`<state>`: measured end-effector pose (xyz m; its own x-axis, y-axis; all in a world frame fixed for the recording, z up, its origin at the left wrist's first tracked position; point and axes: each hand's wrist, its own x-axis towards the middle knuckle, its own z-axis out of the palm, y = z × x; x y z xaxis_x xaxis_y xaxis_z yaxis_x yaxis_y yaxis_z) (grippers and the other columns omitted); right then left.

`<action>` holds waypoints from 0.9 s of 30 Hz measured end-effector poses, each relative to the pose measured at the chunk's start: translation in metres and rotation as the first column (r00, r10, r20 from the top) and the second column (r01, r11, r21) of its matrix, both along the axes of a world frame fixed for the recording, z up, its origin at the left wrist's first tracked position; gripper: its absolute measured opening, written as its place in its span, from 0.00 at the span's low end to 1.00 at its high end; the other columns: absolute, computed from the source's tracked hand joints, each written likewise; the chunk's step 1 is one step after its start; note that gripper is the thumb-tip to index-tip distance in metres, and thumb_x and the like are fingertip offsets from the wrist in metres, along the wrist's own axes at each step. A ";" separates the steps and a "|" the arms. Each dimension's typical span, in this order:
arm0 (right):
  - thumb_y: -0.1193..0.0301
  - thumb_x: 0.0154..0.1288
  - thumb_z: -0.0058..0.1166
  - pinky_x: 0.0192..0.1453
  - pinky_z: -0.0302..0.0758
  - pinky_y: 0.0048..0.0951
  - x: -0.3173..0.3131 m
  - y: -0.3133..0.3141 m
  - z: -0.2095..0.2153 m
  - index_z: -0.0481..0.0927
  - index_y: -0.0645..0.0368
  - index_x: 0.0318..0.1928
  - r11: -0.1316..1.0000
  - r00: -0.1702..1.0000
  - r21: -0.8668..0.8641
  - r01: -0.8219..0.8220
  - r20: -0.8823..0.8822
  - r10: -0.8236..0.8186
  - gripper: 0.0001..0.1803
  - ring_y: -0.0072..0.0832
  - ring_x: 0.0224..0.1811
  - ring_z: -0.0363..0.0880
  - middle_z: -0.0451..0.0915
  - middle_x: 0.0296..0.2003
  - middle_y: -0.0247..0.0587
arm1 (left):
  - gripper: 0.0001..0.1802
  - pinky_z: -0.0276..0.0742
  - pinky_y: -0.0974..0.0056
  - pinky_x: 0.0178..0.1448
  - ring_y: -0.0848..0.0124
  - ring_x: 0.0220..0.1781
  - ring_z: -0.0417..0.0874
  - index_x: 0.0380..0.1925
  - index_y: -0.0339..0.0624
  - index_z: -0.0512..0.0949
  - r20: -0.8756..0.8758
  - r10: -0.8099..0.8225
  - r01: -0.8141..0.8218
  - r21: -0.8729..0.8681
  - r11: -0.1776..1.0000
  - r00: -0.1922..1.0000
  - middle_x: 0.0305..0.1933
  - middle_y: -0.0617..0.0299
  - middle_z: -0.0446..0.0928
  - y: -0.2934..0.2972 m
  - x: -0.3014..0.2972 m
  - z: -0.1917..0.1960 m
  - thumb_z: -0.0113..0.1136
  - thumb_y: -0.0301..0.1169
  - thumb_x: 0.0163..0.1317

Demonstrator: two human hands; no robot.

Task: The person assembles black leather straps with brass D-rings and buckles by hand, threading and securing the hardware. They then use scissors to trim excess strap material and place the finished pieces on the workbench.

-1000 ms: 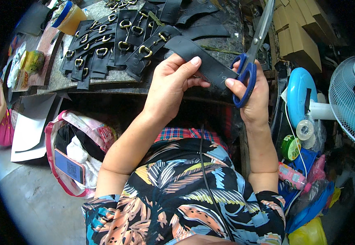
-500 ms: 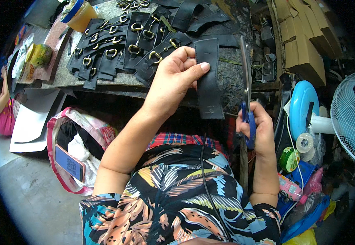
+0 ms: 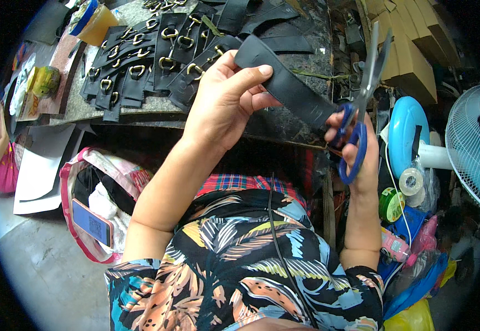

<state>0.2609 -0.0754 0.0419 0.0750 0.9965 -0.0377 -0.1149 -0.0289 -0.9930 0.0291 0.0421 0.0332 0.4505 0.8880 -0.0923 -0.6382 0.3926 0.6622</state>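
Note:
My left hand (image 3: 218,105) pinches one end of a black leather strap (image 3: 292,85) between thumb and fingers. The strap slants down to the right, and its lower end meets the fingertips of my right hand (image 3: 368,163). Blue-handled scissors (image 3: 366,91) are hooked on that right hand, their blades pointing up and slightly parted, away from the leather. Beyond my left hand, several black straps with brass-coloured D-rings and clips (image 3: 168,63) lie overlapping on the work table (image 3: 300,124).
On the table's far left is a tub with a blue rim (image 3: 93,25). A bag with pink trim (image 3: 66,187) holding a phone (image 3: 92,222) sits low at left. To the right are cardboard boxes (image 3: 411,69), a fan (image 3: 466,140) and tape rolls (image 3: 411,181).
The strap has swung from hanging upright to slanting rightward, its lower end now at my right fingers. My right hand rose with the scissors, whose blades tilted right and parted slightly.

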 end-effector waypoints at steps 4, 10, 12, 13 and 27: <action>0.76 0.55 0.76 0.46 0.71 0.18 -0.018 0.022 -0.004 0.76 0.56 0.57 0.983 0.982 0.023 0.183 0.036 -0.183 0.29 0.13 0.42 0.72 0.76 0.43 0.26 | 0.16 0.93 0.62 0.48 0.68 0.46 0.89 0.55 0.35 0.72 -0.036 0.094 -0.094 0.008 0.996 0.995 0.48 0.58 0.84 -0.017 0.007 -0.004 0.63 0.21 0.69; 0.74 0.56 0.74 0.42 0.68 0.16 -0.024 0.032 0.005 0.78 0.54 0.51 0.986 0.984 0.057 0.159 0.074 -0.163 0.23 0.12 0.36 0.70 0.74 0.40 0.23 | 0.43 0.63 0.43 0.79 0.47 0.73 0.71 0.73 0.40 0.68 -0.238 0.909 0.195 0.964 0.179 0.341 0.72 0.48 0.67 -0.028 -0.003 0.013 0.74 0.25 0.57; 0.73 0.56 0.75 0.44 0.71 0.17 -0.025 0.030 0.007 0.79 0.55 0.51 0.990 0.988 0.025 0.136 0.064 -0.137 0.24 0.13 0.38 0.73 0.76 0.40 0.24 | 0.33 0.59 0.39 0.79 0.50 0.72 0.72 0.65 0.43 0.78 -0.420 0.829 0.441 0.865 0.241 0.370 0.65 0.51 0.77 -0.036 -0.001 0.019 0.74 0.32 0.58; 0.73 0.56 0.75 0.44 0.72 0.18 -0.025 0.029 0.007 0.78 0.55 0.52 0.989 0.989 0.046 0.138 0.050 -0.140 0.24 0.14 0.39 0.74 0.76 0.40 0.25 | 0.24 0.72 0.46 0.71 0.51 0.63 0.81 0.58 0.39 0.82 -0.480 0.786 0.511 0.823 0.250 0.389 0.55 0.53 0.84 -0.035 0.001 0.019 0.72 0.31 0.61; 0.27 0.49 0.71 0.31 0.76 0.18 0.014 -0.026 0.017 0.75 0.64 0.44 0.837 0.918 -0.443 -0.322 0.071 0.391 0.49 0.21 0.26 0.83 0.78 0.31 0.33 | 0.12 0.77 0.71 0.41 0.82 0.35 0.80 0.44 0.30 0.86 -0.583 0.208 0.067 0.413 0.908 0.786 0.34 0.65 0.86 -0.001 -0.007 0.008 0.67 0.30 0.67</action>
<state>0.2752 -0.1018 0.0590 -0.2430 0.8486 -0.4700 0.1351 -0.4502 -0.8827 0.0223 0.0408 0.0413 0.3563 0.9335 0.0398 -0.0678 -0.0166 0.9976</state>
